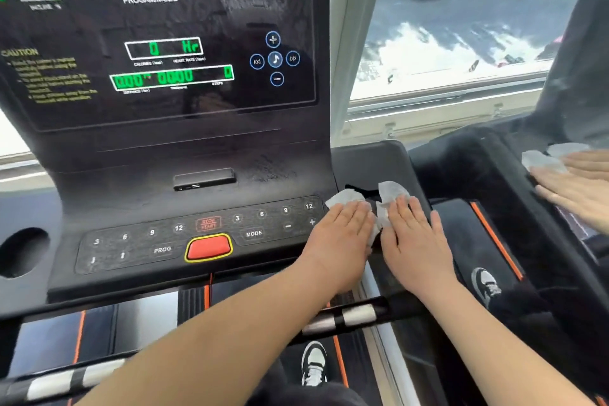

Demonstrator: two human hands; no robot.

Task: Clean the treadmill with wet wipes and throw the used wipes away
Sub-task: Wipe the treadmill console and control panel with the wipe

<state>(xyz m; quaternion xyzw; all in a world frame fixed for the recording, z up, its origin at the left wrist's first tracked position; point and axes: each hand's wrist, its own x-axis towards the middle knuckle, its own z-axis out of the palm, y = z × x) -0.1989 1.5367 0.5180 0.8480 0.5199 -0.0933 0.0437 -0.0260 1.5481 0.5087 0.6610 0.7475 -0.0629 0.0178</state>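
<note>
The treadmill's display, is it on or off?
On: the display glows, with red letters at the top and green zeros in the speed, calorie and distance windows.

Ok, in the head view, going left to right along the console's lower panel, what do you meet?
From the left: cup holder → PROG button → red button → MODE button → left hand → right hand.

Our forearms point(230, 336) are bare from the bottom edge of the frame up to the left hand point(341, 241) and right hand point(417, 241). Low at centre we wear a sneaker point(314, 362) — white with black panels — and beneath it, dark trouser fabric point(296, 394).
</note>
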